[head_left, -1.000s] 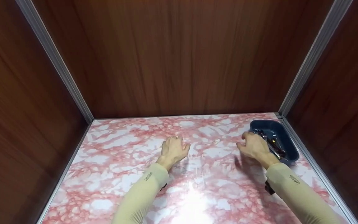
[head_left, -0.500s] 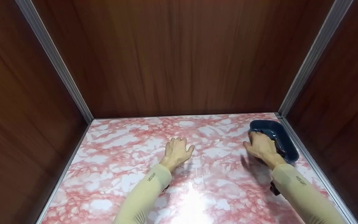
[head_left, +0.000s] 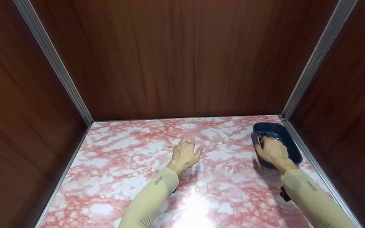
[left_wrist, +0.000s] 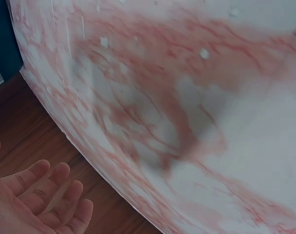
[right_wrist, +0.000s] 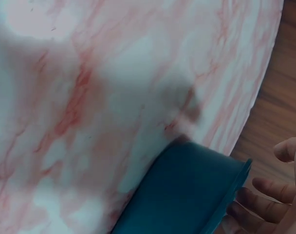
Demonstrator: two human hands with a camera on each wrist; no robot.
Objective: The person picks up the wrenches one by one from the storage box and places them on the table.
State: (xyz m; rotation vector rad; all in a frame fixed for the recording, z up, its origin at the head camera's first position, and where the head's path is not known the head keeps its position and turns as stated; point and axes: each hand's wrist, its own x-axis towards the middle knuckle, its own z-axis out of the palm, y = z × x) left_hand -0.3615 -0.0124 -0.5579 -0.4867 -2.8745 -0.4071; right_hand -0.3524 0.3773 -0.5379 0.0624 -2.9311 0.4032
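Note:
My right hand (head_left: 274,151) reaches over the left rim of a dark blue plastic bin (head_left: 291,144) at the far right of the table. Its fingertips dip inside, beside a shiny, dark item (head_left: 259,139) whose kind is too small to make out. In the right wrist view, the fingers hang loosely bent just past the rim of the bin (right_wrist: 187,190), thumb apart from them. My left hand (head_left: 185,155) hovers over the middle of the table, holding nothing. Its fingers are relaxed and spread in the left wrist view (left_wrist: 46,195).
The tabletop (head_left: 131,177) has a red and white marble pattern. Dark wood panels (head_left: 182,63) with metal corner posts (head_left: 318,60) close off the back and sides. The bin stands close to the right edge rail.
The right hand has moved right, from beside the bin's left rim to over its inside, covering some of the contents. The left hand has drifted slightly right.

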